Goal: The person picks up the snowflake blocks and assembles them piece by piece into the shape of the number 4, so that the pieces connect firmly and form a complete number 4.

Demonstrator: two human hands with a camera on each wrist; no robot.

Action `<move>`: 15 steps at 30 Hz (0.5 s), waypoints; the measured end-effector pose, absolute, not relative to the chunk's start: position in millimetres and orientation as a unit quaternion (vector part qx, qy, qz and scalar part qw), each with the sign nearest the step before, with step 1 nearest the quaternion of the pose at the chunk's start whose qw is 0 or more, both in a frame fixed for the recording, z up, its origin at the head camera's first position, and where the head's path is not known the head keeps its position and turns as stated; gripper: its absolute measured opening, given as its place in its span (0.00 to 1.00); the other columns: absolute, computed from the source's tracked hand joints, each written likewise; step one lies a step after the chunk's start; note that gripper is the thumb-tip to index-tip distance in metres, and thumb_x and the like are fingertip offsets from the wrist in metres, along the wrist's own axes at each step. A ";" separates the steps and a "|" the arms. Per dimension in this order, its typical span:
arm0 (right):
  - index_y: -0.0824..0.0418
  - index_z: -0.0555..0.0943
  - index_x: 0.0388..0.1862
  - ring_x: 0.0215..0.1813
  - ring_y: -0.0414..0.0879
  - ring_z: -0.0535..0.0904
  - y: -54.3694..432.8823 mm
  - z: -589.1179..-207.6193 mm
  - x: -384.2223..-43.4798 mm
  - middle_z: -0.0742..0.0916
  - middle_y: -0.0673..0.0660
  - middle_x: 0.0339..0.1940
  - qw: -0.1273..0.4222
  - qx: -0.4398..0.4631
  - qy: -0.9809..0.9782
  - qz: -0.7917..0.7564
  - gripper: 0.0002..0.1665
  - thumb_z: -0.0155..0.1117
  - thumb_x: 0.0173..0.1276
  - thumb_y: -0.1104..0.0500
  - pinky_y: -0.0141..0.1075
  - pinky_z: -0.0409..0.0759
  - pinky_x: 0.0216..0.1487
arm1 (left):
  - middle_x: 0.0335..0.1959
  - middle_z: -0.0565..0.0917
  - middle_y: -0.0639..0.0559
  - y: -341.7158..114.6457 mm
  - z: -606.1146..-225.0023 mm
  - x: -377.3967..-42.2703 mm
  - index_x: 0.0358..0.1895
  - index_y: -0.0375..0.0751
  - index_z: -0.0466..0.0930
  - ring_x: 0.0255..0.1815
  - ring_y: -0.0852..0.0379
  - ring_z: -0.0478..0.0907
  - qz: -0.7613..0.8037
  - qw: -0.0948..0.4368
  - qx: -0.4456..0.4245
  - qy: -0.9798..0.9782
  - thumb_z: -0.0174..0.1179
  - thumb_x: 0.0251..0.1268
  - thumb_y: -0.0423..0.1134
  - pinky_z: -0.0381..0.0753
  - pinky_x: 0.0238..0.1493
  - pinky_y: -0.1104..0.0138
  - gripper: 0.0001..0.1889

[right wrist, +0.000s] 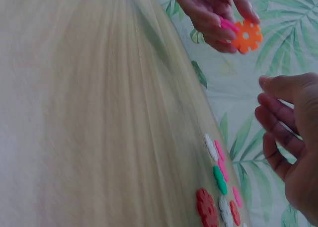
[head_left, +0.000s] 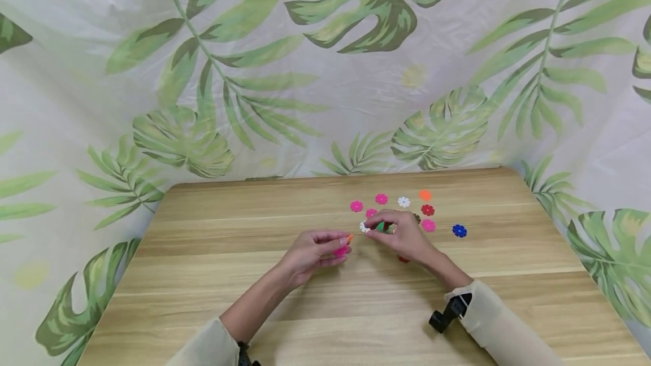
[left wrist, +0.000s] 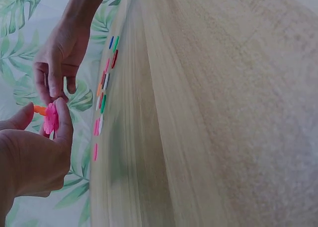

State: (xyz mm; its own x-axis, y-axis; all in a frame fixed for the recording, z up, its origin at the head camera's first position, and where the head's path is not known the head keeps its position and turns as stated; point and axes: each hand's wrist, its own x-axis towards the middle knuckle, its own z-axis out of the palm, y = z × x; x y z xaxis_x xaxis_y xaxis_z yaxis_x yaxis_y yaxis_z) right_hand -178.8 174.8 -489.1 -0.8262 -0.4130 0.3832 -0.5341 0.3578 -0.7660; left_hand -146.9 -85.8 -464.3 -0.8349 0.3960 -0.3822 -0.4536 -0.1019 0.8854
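My left hand pinches two notched snowflake building discs between thumb and fingers, above the table. The orange disc and the pink disc meet at an angle and appear slotted together; fingers cover part of the pink one. My right hand hovers just right of them, its fingers loosely bent. In the right wrist view nothing shows between the right thumb and fingers, and a gap separates them from the orange disc. A white disc appears beside the right fingertips in the head view.
Several loose discs lie flat on the wooden table, behind and under my right hand, among them a blue disc at the right and a red disc. A leaf-patterned cloth hangs behind the table's back edge.
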 end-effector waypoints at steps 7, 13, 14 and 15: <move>0.65 0.91 0.47 0.41 0.53 0.88 180.7 -492.6 -196.5 0.92 0.57 0.43 0.053 0.304 -0.859 0.409 0.15 0.82 0.61 0.64 0.40 0.87 0.37 | 0.60 0.86 0.33 -89.0 -467.2 -146.1 0.62 0.26 0.82 0.52 0.53 0.89 0.745 0.284 -0.027 0.603 0.64 0.76 0.32 0.87 0.59 0.60 0.17; 0.65 0.90 0.48 0.44 0.54 0.88 183.0 -496.0 -209.5 0.92 0.57 0.44 0.019 0.297 -0.874 0.383 0.16 0.82 0.62 0.64 0.35 0.84 0.36 | 0.59 0.86 0.35 -92.5 -469.8 -144.5 0.62 0.25 0.82 0.53 0.52 0.89 0.755 0.277 -0.019 0.595 0.64 0.77 0.32 0.87 0.60 0.60 0.17; 0.64 0.90 0.48 0.44 0.53 0.88 183.2 -496.3 -211.3 0.92 0.57 0.44 0.015 0.296 -0.876 0.381 0.16 0.82 0.62 0.64 0.36 0.84 0.38 | 0.59 0.87 0.35 -93.0 -470.1 -144.3 0.62 0.25 0.82 0.53 0.52 0.89 0.756 0.277 -0.018 0.593 0.64 0.77 0.32 0.87 0.60 0.60 0.17; 0.65 0.90 0.48 0.44 0.53 0.88 183.5 -496.9 -213.2 0.92 0.56 0.45 0.012 0.297 -0.877 0.379 0.16 0.82 0.62 0.64 0.37 0.85 0.40 | 0.58 0.87 0.35 -93.5 -470.4 -144.2 0.62 0.25 0.82 0.53 0.52 0.89 0.757 0.277 -0.017 0.591 0.64 0.77 0.32 0.87 0.60 0.60 0.17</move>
